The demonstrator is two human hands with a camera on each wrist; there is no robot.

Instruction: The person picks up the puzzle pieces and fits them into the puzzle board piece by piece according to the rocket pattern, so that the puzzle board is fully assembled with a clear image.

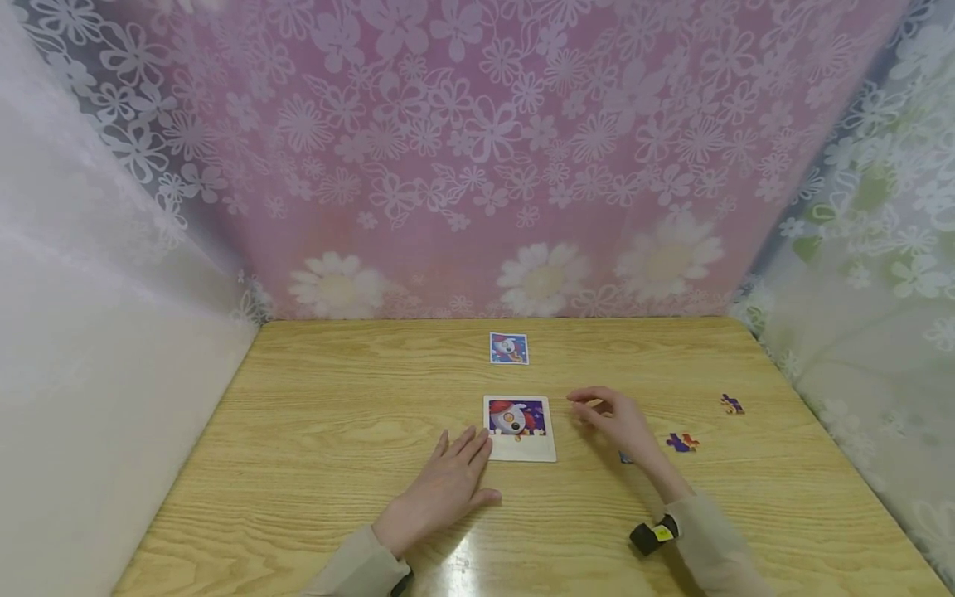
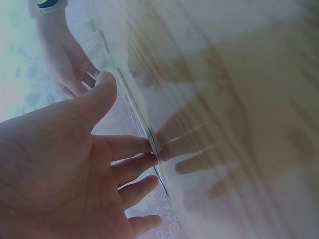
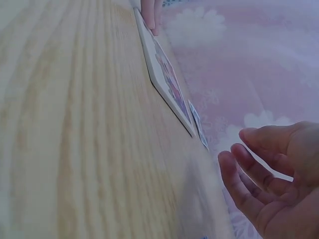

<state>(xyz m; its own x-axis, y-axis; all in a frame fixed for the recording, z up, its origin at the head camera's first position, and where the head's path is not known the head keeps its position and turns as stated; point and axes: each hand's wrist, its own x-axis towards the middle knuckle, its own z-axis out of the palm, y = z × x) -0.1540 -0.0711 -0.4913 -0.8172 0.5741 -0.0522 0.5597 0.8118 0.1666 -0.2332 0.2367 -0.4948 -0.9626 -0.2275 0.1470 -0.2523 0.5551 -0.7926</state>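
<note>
A white-framed jigsaw puzzle board (image 1: 521, 450) lies flat on the wooden table. Its upper part is filled with a picture of a white dog's head with red ears on purple; the lower part is bare white. Flat and with straight fingers, my left hand (image 1: 442, 489) touches the board's left edge, fingertips against the frame in the left wrist view. To the right of the board, my right hand (image 1: 615, 419) hovers above the table, its fingers loosely bent with nothing between them. Partly hidden under the right forearm is a blue puzzle piece (image 1: 625, 458).
Two loose puzzle pieces lie to the right: a purple and orange piece (image 1: 682, 443) and a smaller-looking dark purple one (image 1: 732, 405) farther back. A small picture card (image 1: 509, 349) with a similar dog sits behind the board. Flowered curtains (image 1: 477, 166) enclose the table's back and sides.
</note>
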